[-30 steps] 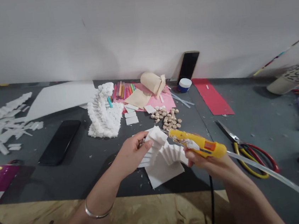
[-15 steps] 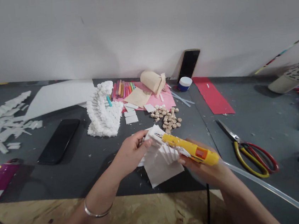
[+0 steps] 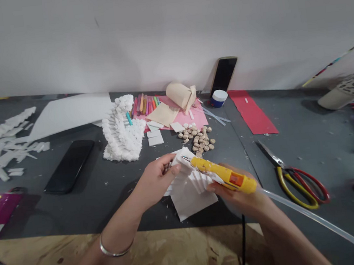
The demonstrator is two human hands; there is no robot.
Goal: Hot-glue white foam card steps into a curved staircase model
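My left hand point(image 3: 155, 181) is closed on one end of a pleated white paper strip point(image 3: 194, 179), thumb on top. My right hand point(image 3: 238, 193) grips a yellow hot glue gun point(image 3: 222, 174) with an orange switch. Its metal nozzle points left and rests at the top fold of the strip, right beside my left fingertips. A clear glue stick point(image 3: 316, 221) sticks out of the gun's back toward the lower right, and a black cord point(image 3: 242, 239) hangs down from it. A flat white paper piece point(image 3: 190, 200) lies under the strip.
A white layered paper sculpture point(image 3: 122, 134) stands behind my hands, with small wooden discs point(image 3: 200, 140), coloured markers point(image 3: 145, 105) and pink paper point(image 3: 191, 118) beyond. A black phone point(image 3: 69, 165) lies at left, scissors point(image 3: 292, 175) at right. Another phone point(image 3: 223, 76) leans on the wall beside a small jar point(image 3: 218, 99).
The glue gun has moved left and slightly down, bringing its nozzle onto the top fold of the pleated strip. My left hand has kept its hold almost unmoved.
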